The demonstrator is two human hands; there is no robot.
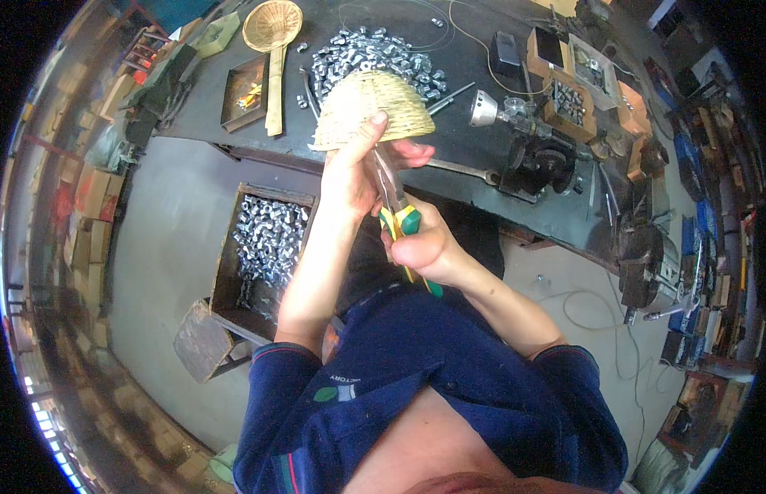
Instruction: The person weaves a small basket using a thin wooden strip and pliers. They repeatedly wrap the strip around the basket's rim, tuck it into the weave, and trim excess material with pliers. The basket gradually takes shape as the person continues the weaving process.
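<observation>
Because it is woven straw, the basket (373, 109), held above the table (473, 177) edge, is judged light, springy and easily crushed; its rim is pinched in the left hand (350, 177). Pliers (397, 216) are clasped in the right hand (424, 243). Metal parts (374, 56) and a ladle (272, 33) lie behind.
</observation>
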